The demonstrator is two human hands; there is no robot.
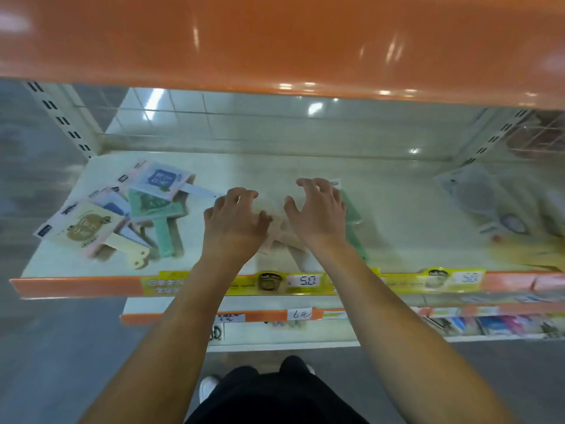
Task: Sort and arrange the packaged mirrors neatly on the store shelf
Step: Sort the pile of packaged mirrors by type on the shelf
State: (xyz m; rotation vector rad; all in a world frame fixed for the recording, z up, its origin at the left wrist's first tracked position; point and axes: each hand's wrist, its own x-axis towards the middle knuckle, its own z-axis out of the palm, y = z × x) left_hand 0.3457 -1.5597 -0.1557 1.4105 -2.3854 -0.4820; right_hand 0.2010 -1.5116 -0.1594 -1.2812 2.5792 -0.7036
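An orange upper shelf [275,41] overhangs the view and cuts off the back of the bay. Below it lies the cream store shelf [397,215], its orange front lip carrying a yellow price strip [305,283] with a tag reading 5.0. A slotted upright [58,117] stands at the left rear corner. On the right end of the shelf sit pale packaged goods [489,203], too blurred to identify. A lower shelf [275,316] shows beneath, with a handwritten 6 tag.

At the left end of the shelf a loose heap of packaged mirrors [122,212] lies overlapping at odd angles, handles pointing forward: a cream one [91,231] nearest, a green one [156,209] in the middle, a blue-printed white one [162,179] at the back.

In the middle, a blurred beige mirror [278,234] lies under both hands, with a green mirror [351,215] just beside it to the right. The left hand [235,218] and right hand [318,212] hang close together above them, fingers spread and bent downward; whether either grips a packet is perhaps impossible to tell through the blur
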